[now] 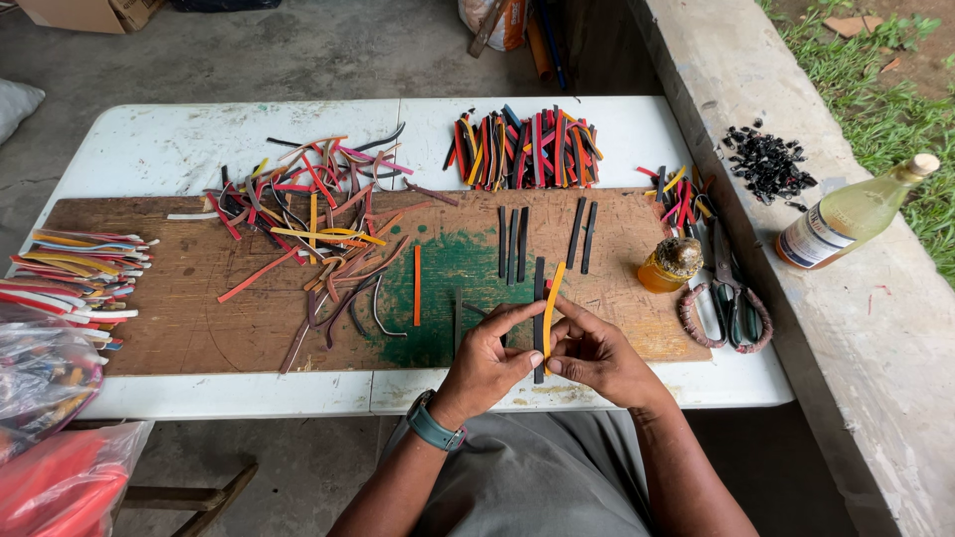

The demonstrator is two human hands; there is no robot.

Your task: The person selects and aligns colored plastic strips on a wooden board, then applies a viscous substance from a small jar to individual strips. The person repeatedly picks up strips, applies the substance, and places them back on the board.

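My left hand (489, 360) and my right hand (594, 355) meet over the near edge of a brown wooden board (179, 318). Together they pinch a thin yellow strip (552, 298) pressed against a black strip (538, 283), both held roughly upright. A teal watch sits on my left wrist. Several black strips (514, 239) lie in a row on the board just beyond my fingers. An orange strip (417, 283) lies to the left on a green-stained patch.
A loose tangle of coloured strips (308, 214) covers the board's left part. A sorted bundle (524, 149) lies at the far edge, another stack (75, 273) at left. A small amber jar (671, 264), scissors (731, 298), a bottle (851, 214) on the concrete ledge, black scraps (768, 164).
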